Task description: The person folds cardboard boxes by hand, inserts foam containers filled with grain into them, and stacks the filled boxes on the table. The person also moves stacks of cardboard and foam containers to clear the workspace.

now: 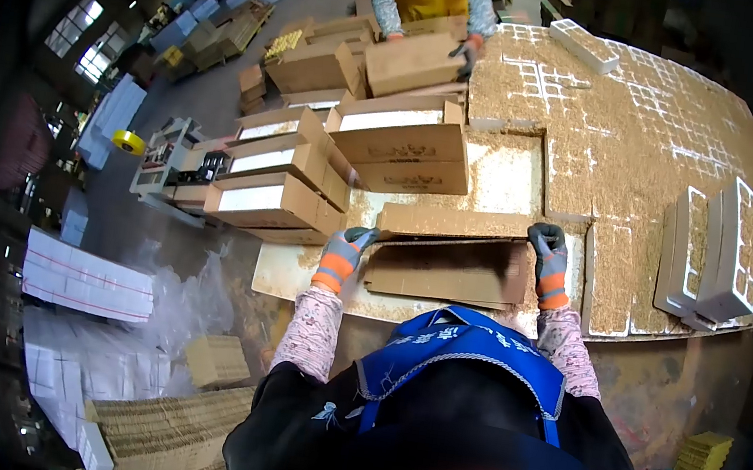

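A cardboard box lies in front of me on the work table, its long upper side open towards me. Its inside is dark, and a long flap faces my body. My left hand, in a grey and orange glove, is closed on the box's left end. At the other end, my right hand grips the top right corner between thumb and fingers. Just beyond it stands another open carton with printing on its side and a white block inside.
Several filled cartons stand left, beside a taping machine. Brown-crumb-covered white blocks cover the table's right side, with two upright blocks there. Opposite, a co-worker's gloved hands hold a box. Flattened cardboard is stacked lower left.
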{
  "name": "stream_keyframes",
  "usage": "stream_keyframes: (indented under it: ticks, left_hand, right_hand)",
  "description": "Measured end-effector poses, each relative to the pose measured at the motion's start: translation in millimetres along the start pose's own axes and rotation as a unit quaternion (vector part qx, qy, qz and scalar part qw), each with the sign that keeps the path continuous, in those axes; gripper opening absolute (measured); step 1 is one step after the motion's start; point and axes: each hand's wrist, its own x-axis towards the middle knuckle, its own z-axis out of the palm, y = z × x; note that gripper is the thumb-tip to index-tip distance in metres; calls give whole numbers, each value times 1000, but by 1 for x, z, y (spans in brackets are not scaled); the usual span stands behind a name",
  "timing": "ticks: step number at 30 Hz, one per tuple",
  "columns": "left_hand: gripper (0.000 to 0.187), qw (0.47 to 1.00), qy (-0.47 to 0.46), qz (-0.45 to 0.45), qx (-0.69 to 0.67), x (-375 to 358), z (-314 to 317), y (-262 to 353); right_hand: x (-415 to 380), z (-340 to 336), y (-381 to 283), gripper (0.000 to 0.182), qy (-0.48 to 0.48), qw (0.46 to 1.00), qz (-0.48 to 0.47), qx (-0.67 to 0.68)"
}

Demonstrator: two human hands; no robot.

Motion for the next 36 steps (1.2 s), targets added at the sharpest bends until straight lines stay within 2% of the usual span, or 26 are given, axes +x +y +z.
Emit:
stream_keyframes:
  ticks: [1, 2, 3, 4, 6, 8, 9, 10, 11, 12, 13, 14, 16, 17, 18, 20, 22, 24, 25, 26, 28, 32, 33, 34, 35, 36]
  left_hand:
    - [37, 982, 8, -75, 176, 1, 0, 16]
    - [43, 927, 17, -150, 344, 0, 0, 29]
    - [55, 881, 27, -29, 472, -5, 2, 39]
    - [55, 881, 26, -25, 471, -3, 4, 47]
    - [60, 794, 3, 27, 607, 0, 7, 59]
    - [62, 774, -3, 53, 631, 4, 15, 67]
    - [60, 744, -77, 61, 661, 11, 20, 69]
    - [58, 708, -151, 68, 686, 14, 25, 68]
    - [54, 724, -196, 134, 648, 15, 29, 54]
    - [54, 724, -198, 133, 647, 19, 32, 41]
    - [53, 726, -246, 75, 638, 23, 36, 34]
    - [52, 722, -291, 19, 627, 28, 38, 40]
    - [51, 735, -307, -9, 604, 21, 34, 46]
    - [54, 800, -305, 21, 516, 12, 28, 43]
    - [58, 853, -299, 53, 424, 5, 22, 43]
    - [73, 694, -328, 125, 629, -21, 38, 70]
    - [84, 725, -228, 211, 615, -24, 46, 50]
    - [90, 732, -76, 321, 595, -11, 41, 45]
    - [83, 740, -66, 328, 584, -2, 44, 60]
    - [83, 739, -70, 327, 585, 10, 47, 54]
    - [71, 740, -156, 271, 595, 31, 54, 23]
    - [51, 733, -87, 367, 566, 33, 48, 34]
    - [51, 730, -89, 371, 567, 33, 45, 24]
    - [51, 872, 7, 328, 365, 32, 43, 2]
    - [50, 952, 100, 257, 136, 33, 40, -21]
    - [51, 984, 107, 133, -44, 38, 35, -39]
  right_hand:
    - [1, -2, -3, 25, -21, 999, 4, -23]
    - [2, -4, -9, 26, -43, 998, 9, -49]
    - [4, -4, -15, 26, -40, 998, 5, -48]
    - [6, -3, -24, 27, -76, 997, 3, -18]
    - [8, -2, -36, 28, -109, 994, 0, 9]
    - [9, 6, -44, 35, -158, 984, 9, 80]
    - [12, 13, -33, 49, -168, 983, -34, 71]
    - [14, 14, -14, 64, -188, 980, -63, -23]
    - [10, 18, -12, 71, -166, 971, -124, -120]
    - [7, 23, -9, 79, -142, 949, -184, -215]
    - [11, 30, -8, 95, -73, 930, -274, -234]
    - [13, 33, -22, 95, -70, 930, -275, -234]
    - [5, 28, -56, 91, -109, 784, -314, -524]
    - [7, 26, -67, 77, -186, 720, -360, -563]
    - [4, 29, -74, 58, -199, 703, -390, -560]
    - [3, 21, -66, 46, -213, 702, -442, -516]
    - [-1, 9, -55, 25, -249, 716, -450, -472]
    - [-14, 1, -36, 22, -315, 819, -321, -356]
    - [-16, 2, -23, 29, -293, 828, -314, -361]
    - [-24, 8, -28, 34, -267, 953, -68, -129]
    - [-18, 3, -54, 38, -335, 923, -129, -139]
    - [-21, 1, -68, 45, -396, 745, -325, -428]
    - [-21, -2, -62, 45, -391, 747, -326, -427]
    - [-21, -5, -56, 51, -392, 701, -371, -466]
    - [-23, -9, -52, 57, -392, 652, -412, -502]
    - [-25, -11, -56, 57, -387, 657, -408, -502]
